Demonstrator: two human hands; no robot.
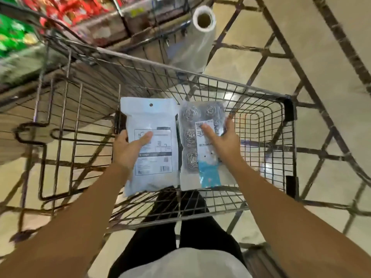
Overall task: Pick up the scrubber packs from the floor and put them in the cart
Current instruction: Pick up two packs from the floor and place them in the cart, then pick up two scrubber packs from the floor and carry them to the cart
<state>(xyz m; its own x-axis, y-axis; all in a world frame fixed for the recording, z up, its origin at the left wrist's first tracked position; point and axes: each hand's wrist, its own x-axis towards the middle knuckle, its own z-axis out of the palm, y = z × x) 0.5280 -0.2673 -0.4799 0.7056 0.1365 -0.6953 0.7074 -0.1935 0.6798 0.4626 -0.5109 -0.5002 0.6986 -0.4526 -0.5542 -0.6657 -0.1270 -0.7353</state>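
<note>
Two packs hang over the cart (261,91) basket: the left hand (128,149) grips the white pack (152,121), the right hand (222,141) grips the clear scrubber pack (192,137), side by side.

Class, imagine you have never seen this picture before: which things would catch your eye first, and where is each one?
First, the two packs held side by side over the wire cart: a white pack gripped in the left hand and a clear pack of steel scrubbers in the right hand. Next, the roll of clear plastic bags beyond the cart's far rim, and the red and green packets on shelves at upper left.
</note>
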